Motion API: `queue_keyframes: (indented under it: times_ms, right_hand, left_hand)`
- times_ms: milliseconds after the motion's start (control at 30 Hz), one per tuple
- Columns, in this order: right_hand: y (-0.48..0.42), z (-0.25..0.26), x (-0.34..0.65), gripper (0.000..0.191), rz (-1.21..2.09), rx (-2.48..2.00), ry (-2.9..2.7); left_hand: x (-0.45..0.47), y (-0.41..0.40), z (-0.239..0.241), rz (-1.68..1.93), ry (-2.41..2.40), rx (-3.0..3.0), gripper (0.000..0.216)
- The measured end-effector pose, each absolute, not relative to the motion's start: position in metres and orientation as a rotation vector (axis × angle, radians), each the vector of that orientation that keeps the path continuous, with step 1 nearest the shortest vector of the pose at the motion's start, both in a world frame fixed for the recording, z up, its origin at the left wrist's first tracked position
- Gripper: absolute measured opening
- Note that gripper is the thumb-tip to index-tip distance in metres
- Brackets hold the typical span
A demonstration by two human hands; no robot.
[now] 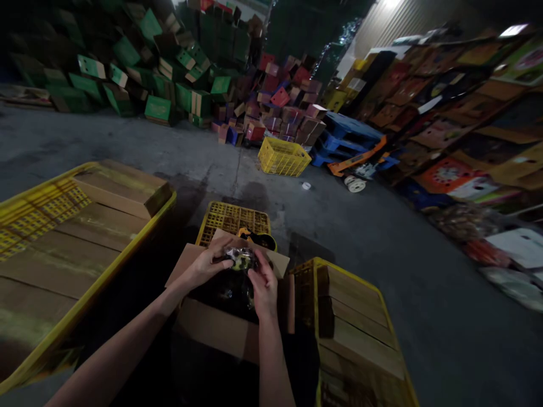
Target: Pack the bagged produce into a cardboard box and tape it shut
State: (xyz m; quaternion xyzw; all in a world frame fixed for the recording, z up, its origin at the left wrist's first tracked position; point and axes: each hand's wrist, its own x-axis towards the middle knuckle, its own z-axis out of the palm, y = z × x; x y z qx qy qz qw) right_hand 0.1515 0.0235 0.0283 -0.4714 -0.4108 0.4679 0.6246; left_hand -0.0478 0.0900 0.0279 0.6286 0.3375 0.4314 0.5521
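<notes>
Between both hands is a shiny clear plastic package (pixel 242 260) with something yellow-green and dark inside; its exact kind is too dim to tell. My left hand (pixel 212 260) grips its left side, thumb on the near face. On the right side, my right hand (pixel 263 282) has its fingers curled round the package edge. Below the hands stands an open cardboard box (pixel 216 325) with its flaps spread. Dark, glossy wrapped contents (pixel 227 294) show inside it, partly hidden by the hands. A yellow and black object (pixel 261 239) lies just behind the box.
Yellow crates hold closed cardboard boxes at left (pixel 99 254) and right (pixel 360 316). A yellow crate (pixel 231 217) sits behind the open box, another (pixel 284 157) farther off. Beyond are piled green boxes (pixel 159 108), blue pallets (pixel 350 133), an orange pallet jack (pixel 360 161) and a white roll (pixel 306 185).
</notes>
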Motion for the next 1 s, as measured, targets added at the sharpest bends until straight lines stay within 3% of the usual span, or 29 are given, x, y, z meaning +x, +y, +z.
queue_keyframes:
  times_ms: [300, 567, 1000]
  right_hand:
    - [0.025, 0.025, 0.152, 0.048, 0.993, -1.186, -0.754]
    - [0.028, 0.015, 0.158, 0.035, 0.928, -1.211, -0.746]
    - [0.030, 0.013, 0.161, 0.042, 0.782, -1.268, -0.814]
  left_hand:
    - [-0.048, 0.090, 0.021, 1.010, 0.761, 1.562, 0.040]
    - [-0.047, 0.087, 0.018, 0.985, 0.770, 1.533, 0.046]
    - [-0.046, 0.087, 0.029, 0.960, 0.782, 1.582, 0.036]
